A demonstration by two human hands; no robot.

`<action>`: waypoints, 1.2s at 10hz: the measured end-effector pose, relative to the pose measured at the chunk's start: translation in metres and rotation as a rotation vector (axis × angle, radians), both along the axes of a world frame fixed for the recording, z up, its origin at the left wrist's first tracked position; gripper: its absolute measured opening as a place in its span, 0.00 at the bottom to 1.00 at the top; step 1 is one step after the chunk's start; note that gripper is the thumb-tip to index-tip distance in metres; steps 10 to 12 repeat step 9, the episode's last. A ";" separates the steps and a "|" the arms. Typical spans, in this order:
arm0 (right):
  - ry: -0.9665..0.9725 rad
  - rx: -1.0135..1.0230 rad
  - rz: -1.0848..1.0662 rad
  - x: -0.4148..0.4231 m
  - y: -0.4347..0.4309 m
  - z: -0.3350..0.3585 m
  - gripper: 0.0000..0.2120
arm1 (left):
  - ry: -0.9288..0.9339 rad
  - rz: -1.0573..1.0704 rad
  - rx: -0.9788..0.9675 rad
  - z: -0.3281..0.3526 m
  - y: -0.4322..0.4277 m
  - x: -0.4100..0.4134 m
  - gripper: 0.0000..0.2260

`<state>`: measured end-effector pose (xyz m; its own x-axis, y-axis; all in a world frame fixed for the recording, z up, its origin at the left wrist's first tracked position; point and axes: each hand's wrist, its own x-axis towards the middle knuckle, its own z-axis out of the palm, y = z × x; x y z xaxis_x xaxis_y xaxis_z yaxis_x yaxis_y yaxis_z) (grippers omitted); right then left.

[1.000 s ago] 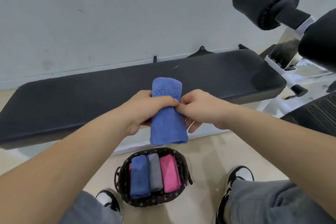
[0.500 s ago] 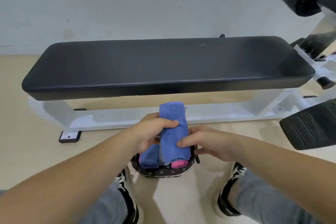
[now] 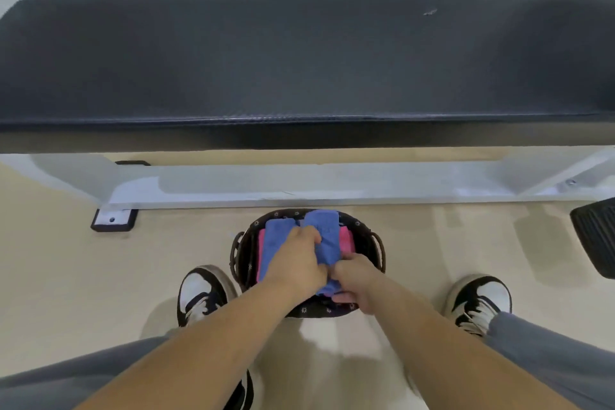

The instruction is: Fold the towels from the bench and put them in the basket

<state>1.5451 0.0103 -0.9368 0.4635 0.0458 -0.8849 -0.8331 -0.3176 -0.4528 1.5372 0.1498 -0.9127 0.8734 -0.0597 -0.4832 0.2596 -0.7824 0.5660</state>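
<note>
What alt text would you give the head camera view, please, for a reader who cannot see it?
The left hand and right hand grip a folded blue towel in a dark basket on the floor, beside a second blue towel and a pink towel. A black padded bench spans the view behind.

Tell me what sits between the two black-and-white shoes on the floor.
Head view: a dark woven basket sits between them; the left hand and right hand grip a folded blue towel in it, beside a second blue towel and a pink towel.
</note>
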 end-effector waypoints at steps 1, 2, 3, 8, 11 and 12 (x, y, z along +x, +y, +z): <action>0.035 0.007 -0.060 0.000 -0.001 -0.022 0.15 | -0.013 -0.204 0.151 -0.025 -0.008 0.006 0.33; 0.027 0.018 -0.161 -0.001 -0.010 -0.039 0.10 | 0.018 -0.363 0.316 -0.057 -0.013 0.010 0.38; -0.104 -0.115 -0.112 0.005 -0.009 -0.046 0.04 | -0.027 -0.394 0.402 -0.080 -0.020 0.013 0.36; -0.324 -0.239 0.252 0.031 -0.022 0.033 0.07 | 0.095 -0.408 0.130 -0.013 0.001 0.020 0.22; -0.348 -0.240 0.397 0.035 -0.022 0.085 0.14 | 0.013 -0.314 0.051 0.037 0.012 0.019 0.19; -0.348 -0.240 0.397 0.035 -0.022 0.085 0.14 | 0.013 -0.314 0.051 0.037 0.012 0.019 0.19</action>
